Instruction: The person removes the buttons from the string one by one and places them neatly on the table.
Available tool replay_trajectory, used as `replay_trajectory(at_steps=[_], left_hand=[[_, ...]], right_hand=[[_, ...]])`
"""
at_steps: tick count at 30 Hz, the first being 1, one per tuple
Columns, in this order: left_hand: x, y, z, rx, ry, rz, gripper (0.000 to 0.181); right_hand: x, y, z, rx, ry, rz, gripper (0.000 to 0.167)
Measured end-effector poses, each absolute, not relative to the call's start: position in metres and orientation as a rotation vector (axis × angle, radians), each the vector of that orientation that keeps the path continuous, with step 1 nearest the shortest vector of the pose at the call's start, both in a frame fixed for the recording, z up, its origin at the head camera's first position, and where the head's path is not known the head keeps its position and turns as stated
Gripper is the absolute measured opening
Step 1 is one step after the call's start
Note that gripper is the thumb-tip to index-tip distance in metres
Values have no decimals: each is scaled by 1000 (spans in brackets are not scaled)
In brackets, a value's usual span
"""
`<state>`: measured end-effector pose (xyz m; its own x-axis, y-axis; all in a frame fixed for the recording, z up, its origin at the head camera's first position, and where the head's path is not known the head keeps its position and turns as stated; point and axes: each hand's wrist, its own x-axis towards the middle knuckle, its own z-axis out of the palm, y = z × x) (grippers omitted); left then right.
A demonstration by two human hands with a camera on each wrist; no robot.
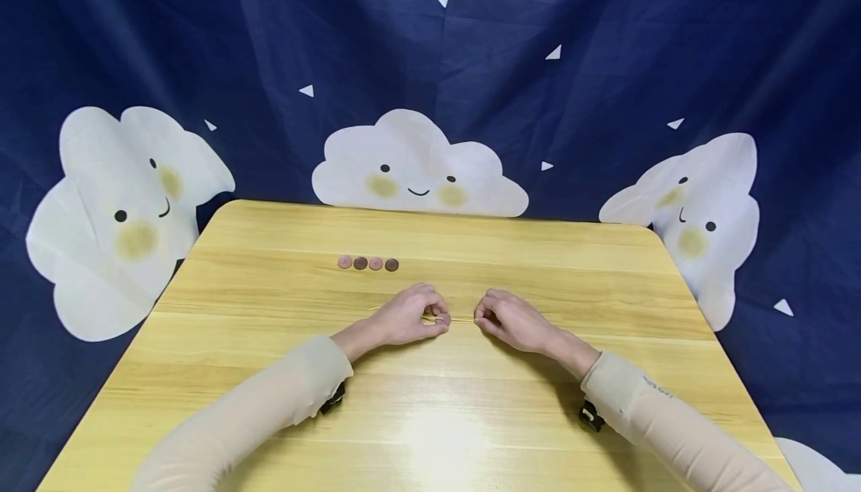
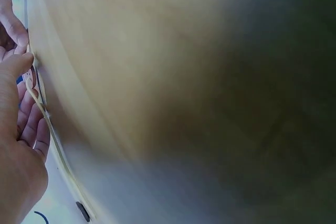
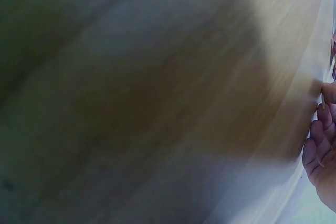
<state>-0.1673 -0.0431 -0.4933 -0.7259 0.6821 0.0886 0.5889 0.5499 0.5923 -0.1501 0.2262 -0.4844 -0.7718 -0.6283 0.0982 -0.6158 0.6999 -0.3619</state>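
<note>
A thin yellow cord [image 1: 463,320] runs between the two hands, low over the wooden table. My left hand [image 1: 412,315] pinches it between thumb and fingertips, and a loose tail shows beyond the wrist on the left. In the left wrist view the cord [image 2: 58,148] trails down past the curled fingers of the left hand [image 2: 21,145]. A small pinkish piece shows at those fingertips, mostly hidden; its kind is unclear. My right hand [image 1: 516,320] pinches the cord's other part. In the right wrist view only part of the right hand [image 3: 323,145] appears, at the edge.
Beyond the left hand, a pink button [image 1: 345,262], a brown button [image 1: 360,263], another pink button [image 1: 376,263] and another brown button [image 1: 392,265] lie in a row on the table [image 1: 538,253]. A blue cloth [image 1: 430,43] with clouds hangs behind the far edge.
</note>
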Motion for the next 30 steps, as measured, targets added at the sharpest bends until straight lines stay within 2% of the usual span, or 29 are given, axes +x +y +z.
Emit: replay_trajectory(at_steps=[9,30], left_hand=[[-168,-56,-494,1046,2671,939,19],[-172,-94,-496,989,2742,991,17]], right_hand=[[-150,226,-485,-1068,2873,-594,7],[-146,230,-482,-1060,2881,-600,9]])
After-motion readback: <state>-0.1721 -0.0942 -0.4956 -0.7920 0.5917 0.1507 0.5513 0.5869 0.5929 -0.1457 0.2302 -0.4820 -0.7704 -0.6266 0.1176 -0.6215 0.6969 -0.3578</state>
